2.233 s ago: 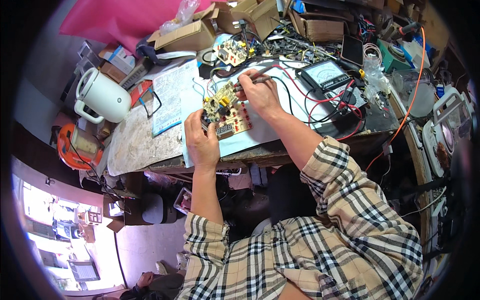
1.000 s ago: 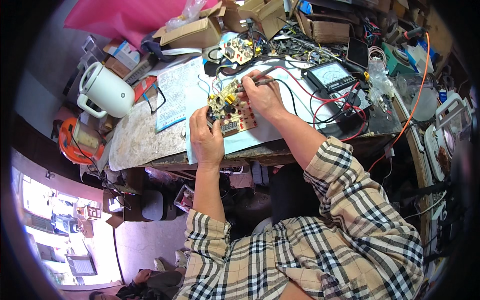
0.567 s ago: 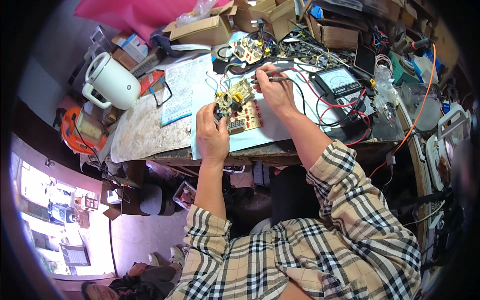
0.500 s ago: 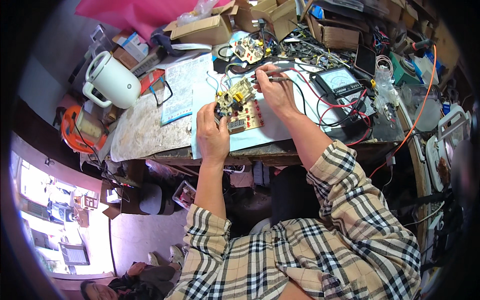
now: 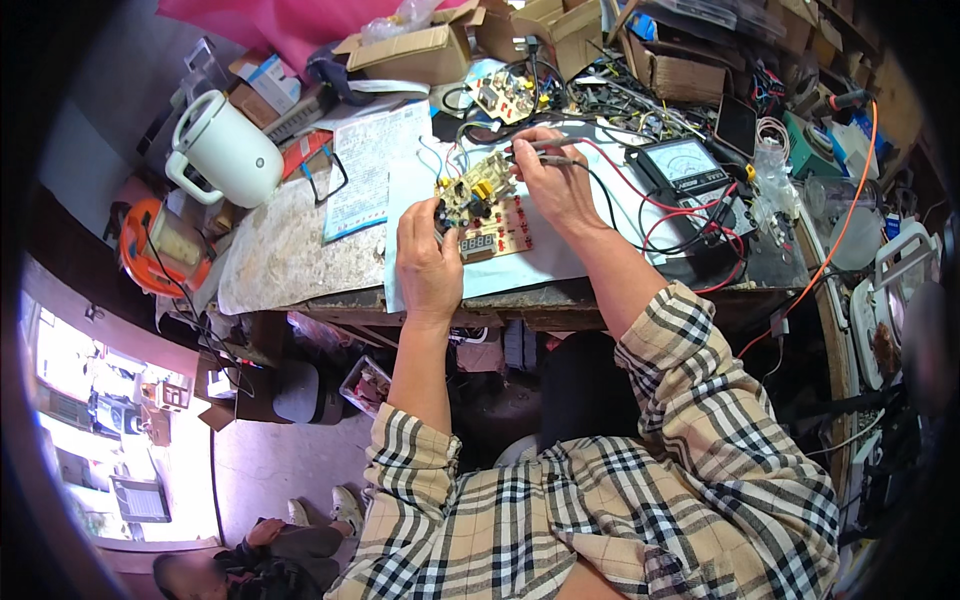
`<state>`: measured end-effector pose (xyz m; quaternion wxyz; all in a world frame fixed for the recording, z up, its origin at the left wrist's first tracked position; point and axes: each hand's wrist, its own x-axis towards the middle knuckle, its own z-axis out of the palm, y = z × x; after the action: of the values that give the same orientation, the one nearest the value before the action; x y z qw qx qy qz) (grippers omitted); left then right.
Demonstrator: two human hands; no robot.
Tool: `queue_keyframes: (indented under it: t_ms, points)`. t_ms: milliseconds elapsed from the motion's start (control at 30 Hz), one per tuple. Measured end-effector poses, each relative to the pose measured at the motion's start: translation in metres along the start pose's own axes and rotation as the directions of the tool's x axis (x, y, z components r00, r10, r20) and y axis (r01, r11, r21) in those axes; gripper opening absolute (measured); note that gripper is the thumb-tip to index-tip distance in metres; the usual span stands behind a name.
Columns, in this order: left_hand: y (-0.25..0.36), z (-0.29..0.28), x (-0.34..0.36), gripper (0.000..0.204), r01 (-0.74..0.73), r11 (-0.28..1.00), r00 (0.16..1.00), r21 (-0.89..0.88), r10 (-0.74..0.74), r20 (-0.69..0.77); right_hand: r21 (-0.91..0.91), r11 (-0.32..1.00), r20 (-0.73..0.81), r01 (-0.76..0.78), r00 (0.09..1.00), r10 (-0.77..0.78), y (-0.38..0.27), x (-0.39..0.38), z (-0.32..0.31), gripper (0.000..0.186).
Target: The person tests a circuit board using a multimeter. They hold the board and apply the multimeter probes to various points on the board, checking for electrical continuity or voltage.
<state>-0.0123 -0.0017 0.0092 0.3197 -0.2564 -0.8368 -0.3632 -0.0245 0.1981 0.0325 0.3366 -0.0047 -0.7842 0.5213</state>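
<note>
Head view looks down on a cluttered work surface [image 5: 290, 250] with a pale circuit board [image 5: 487, 212] near its front edge; every place below is given from that board. Largest nearby is the white electric kettle [image 5: 222, 150], well off to the left. A printed paper sheet [image 5: 368, 168] lies just left of the board, and a cardboard box [image 5: 412, 52] sits beyond it at the back. To the right stands an analog multimeter [image 5: 688, 166], its red and black leads [image 5: 660, 215] looping across the surface between meter and board. A second, smaller circuit board [image 5: 508, 92] lies behind. The left hand [image 5: 428, 262] rests at the board's near-left edge, fingers curled against it, thumb on top. The right hand [image 5: 556, 185] covers the board's right end, fingers pinching two slim test probes [image 5: 545, 150] whose tips reach the upper part of the board.
</note>
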Motion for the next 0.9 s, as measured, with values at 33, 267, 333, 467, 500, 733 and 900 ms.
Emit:
queue_keyframes:
  t_ms: [33, 267, 333, 467, 500, 733, 900]
  points:
    - [0.0013, 0.0000, 0.0003, 0.048, 0.002, 1.000, 1.000, -0.001, -0.002, 0.001, -0.005, 1.000, -0.004, 0.006, 1.000, -0.006, 0.0007, 0.0002, 0.0000, 0.026]
    - [0.0037, -0.0017, 0.0010, 0.049, -0.008, 1.000, 1.000, 0.010, 0.008, 0.000, -0.062, 0.994, -0.027, 0.089, 0.995, -0.091, 0.0037, 0.0015, 0.0012, 0.023]
    - [0.0029, -0.0009, 0.0008, 0.049, -0.010, 1.000, 1.000, 0.008, 0.010, -0.002, -0.050, 0.994, -0.037, 0.095, 0.995, -0.097, 0.0041, 0.0014, 0.0022, 0.022]
    - [0.0032, -0.0013, 0.0011, 0.050, -0.009, 1.000, 1.000, 0.009, 0.009, -0.003, -0.053, 0.992, -0.064, 0.118, 0.991, -0.121, 0.0031, 0.0010, 0.0024, 0.019]
    - [0.0031, -0.0011, 0.0010, 0.050, -0.009, 1.000, 1.000, 0.008, 0.009, -0.004, -0.057, 0.991, -0.068, 0.122, 0.990, -0.125, 0.0030, 0.0010, 0.0023, 0.020]
    - [0.0034, -0.0011, 0.0008, 0.050, -0.011, 1.000, 1.000, 0.012, 0.011, -0.011, -0.126, 0.981, -0.059, 0.145, 0.986, -0.153, -0.0037, -0.0015, -0.0016, 0.022]
    - [0.0043, -0.0007, 0.0007, 0.050, 0.008, 1.000, 1.000, 0.004, -0.008, -0.009, -0.055, 0.998, -0.061, 0.039, 0.997, -0.042, -0.0031, 0.0011, -0.0032, 0.024]
